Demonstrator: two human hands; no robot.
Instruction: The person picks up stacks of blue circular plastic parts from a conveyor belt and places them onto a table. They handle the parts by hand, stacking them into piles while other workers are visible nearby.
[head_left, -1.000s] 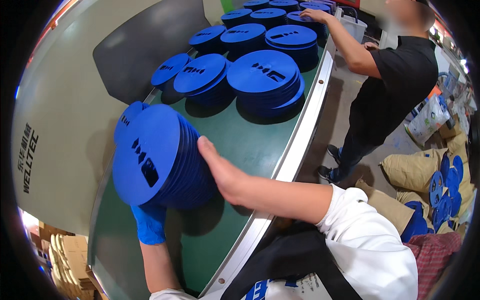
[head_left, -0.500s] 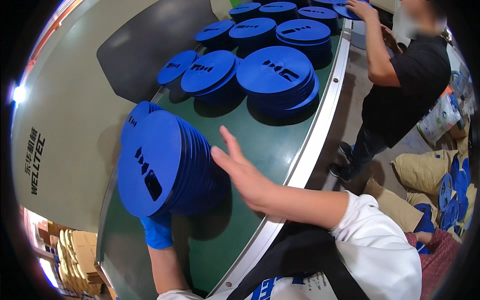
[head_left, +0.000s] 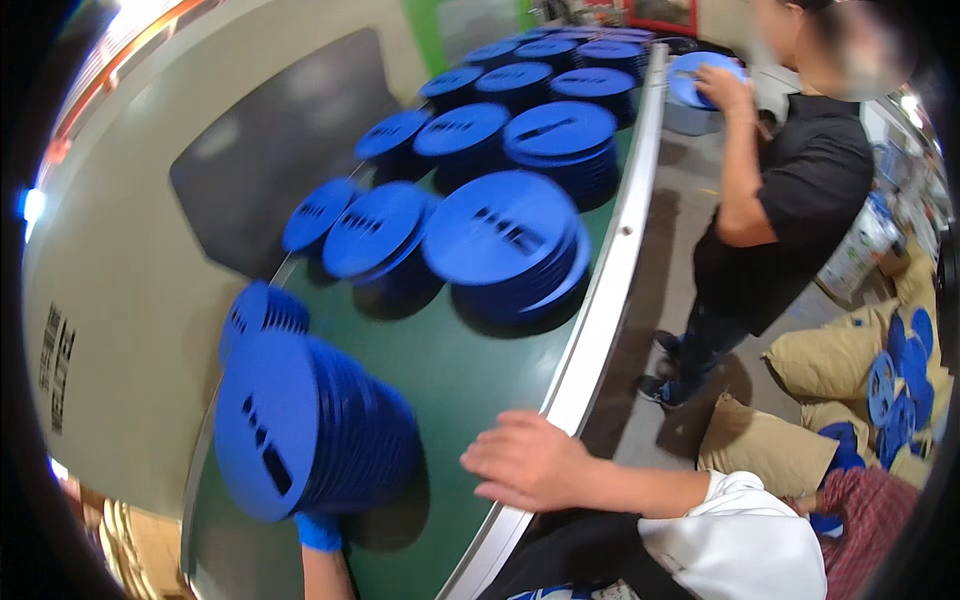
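The right hand's (head_left: 528,460) bare fingers (head_left: 490,455) are extended and loosely parted, holding nothing, near the white rim of the green desk (head_left: 450,405). To their left, well apart, sits a thick stack of slotted blue discs (head_left: 318,430). The left hand (head_left: 320,533), blue-gloved, is at its lower edge, fingers hidden; their grip I cannot tell. Beyond the right fingers stand more disc stacks (head_left: 505,235).

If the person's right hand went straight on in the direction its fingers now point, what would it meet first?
Probably the side of the large near stack of blue discs: the right hand points left toward it, across green table surface. Depth is unclear, so it might pass over.
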